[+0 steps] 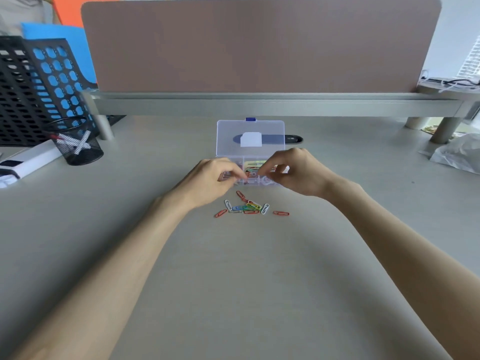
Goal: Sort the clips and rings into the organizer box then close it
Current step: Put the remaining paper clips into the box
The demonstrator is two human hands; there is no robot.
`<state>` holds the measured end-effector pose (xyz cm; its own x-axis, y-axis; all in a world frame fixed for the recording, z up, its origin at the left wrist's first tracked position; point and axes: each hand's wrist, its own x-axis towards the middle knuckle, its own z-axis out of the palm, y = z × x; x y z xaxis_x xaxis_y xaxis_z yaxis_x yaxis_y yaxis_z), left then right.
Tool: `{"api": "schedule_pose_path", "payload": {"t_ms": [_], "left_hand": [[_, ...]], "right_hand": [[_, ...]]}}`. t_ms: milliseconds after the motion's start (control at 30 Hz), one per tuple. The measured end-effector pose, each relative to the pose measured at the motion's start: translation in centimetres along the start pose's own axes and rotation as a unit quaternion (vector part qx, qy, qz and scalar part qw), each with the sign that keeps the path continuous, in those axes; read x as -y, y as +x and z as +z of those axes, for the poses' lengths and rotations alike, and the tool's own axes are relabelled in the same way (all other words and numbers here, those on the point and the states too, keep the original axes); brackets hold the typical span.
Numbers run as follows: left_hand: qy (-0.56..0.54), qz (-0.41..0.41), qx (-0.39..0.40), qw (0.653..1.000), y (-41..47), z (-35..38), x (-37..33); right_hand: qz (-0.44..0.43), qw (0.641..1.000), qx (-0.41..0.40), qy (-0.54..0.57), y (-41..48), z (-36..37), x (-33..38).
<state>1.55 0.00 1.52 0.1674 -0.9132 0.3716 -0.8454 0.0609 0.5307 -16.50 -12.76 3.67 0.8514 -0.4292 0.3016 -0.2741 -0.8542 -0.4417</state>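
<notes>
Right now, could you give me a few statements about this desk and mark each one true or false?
1. The lid of the clear box stands open. True.
2. All the paper clips are already in the box. False: a loose pile lies on the desk, in front of the box.
3. Both hands are over the box, the left hand and the right hand. True.
4. The black mesh cup stands to the right of the box. False: it stands to the left.
5. Only red clips lie on the desk. False: white, blue, green and yellow ones show too.
</notes>
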Motion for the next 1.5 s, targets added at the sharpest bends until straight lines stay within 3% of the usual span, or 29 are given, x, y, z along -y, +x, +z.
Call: {"api": "schedule_pose_path", "payload": {"t_ms": [200, 333, 533, 733, 1100, 1367, 1500], "left_hand": [[-0.002, -0.013, 0.035, 0.999, -3.8, -1.0, 1.5], [-0.023, -0.023, 0.050, 0.998, -5.7, -0.6, 2.3], [-0.008, -0.036, 0.007, 0.999, -5.8, -0.1, 2.1], [0.037, -0.024, -0.044, 0.998, -5.8, 0.4, 2.0], [0.051, -0.037, -0.046, 0.997, -6.1, 0.1, 2.0], [0.036, -0.040, -0.025, 0.998, -6.1, -0.2, 2.1], [0.025, -0.055, -0.022, 0.998, -6.2, -0.4, 2.1]], "right_hand": [[0.079, 0.989, 0.122, 0.024, -3.4, -0.1, -0.3], [0.121, 0.986, 0.109, 0.031, -4.7, -0.1, -0.9], [0.106, 0.986, 0.124, 0.046, -4.9, -0.1, -0.2], [0.075, 0.993, 0.086, 0.039, -3.9, 1.8, 1.1], [0.053, 0.995, 0.076, 0.028, -3.4, 2.3, 1.1], [0.095, 0.989, 0.107, 0.043, -3.6, 0.8, 0.6], [0.125, 0.990, 0.061, -0.009, -3.5, 0.5, 0.1]]}}
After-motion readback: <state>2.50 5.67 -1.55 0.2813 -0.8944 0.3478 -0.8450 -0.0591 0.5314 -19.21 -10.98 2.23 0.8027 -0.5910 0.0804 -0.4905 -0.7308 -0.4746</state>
